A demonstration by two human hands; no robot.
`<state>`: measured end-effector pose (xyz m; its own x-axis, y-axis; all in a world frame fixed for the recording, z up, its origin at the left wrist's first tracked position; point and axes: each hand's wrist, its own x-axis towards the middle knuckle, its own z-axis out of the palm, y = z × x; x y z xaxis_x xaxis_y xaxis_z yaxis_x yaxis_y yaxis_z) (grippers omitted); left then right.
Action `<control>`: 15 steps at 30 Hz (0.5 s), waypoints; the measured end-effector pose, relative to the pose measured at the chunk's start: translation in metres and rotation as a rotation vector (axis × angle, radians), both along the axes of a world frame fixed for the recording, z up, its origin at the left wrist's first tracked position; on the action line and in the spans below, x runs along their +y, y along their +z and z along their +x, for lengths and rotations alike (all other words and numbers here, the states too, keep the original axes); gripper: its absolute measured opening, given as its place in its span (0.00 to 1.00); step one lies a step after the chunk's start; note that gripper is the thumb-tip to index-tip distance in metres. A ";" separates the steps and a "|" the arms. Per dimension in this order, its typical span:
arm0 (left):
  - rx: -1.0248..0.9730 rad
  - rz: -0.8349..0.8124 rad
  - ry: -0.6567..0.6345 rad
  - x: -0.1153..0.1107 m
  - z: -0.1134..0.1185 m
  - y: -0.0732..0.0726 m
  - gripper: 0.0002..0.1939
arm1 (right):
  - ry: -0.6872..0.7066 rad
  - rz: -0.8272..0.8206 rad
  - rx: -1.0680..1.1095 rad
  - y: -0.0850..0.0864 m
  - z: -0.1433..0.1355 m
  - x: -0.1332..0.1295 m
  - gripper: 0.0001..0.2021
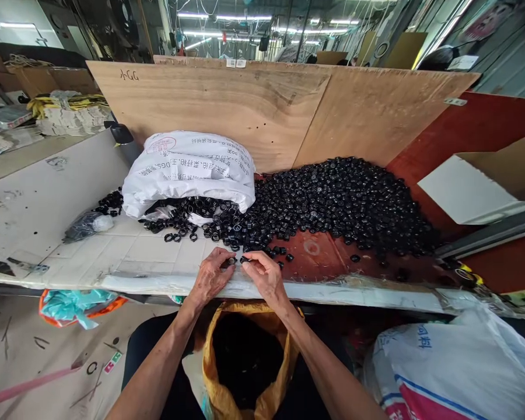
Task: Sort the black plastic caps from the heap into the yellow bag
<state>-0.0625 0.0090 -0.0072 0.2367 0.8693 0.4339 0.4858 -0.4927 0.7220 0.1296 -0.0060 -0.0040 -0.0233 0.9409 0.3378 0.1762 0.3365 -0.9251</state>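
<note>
At the table's front edge, my left hand (212, 274) pinches a small black ring (228, 262) between thumb and fingers. Close beside it, my right hand (266, 277) is closed on a small black round part (244, 259), mostly covered by the fingertips. The two parts are held a short gap apart. Just beyond my hands, loose black rings (193, 237) spill from the mouth of a white printed sack (192, 163). A large heap of small black round parts (341, 198) spreads to the right. Below my hands, between my legs, a yellow sack (216, 356) stands with its mouth wide and dark inside.
A wooden board (227, 105) walls off the back of the table. A clear bag of dark parts (85, 226) lies at left, and a cardboard box (485, 181) sits at right. A full white sack (455, 361) stands low right; an orange-rimmed bag (81, 306) is low left.
</note>
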 end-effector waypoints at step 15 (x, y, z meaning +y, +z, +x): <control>-0.236 -0.100 -0.117 -0.003 -0.004 0.005 0.08 | 0.025 0.117 -0.026 0.000 -0.008 -0.002 0.08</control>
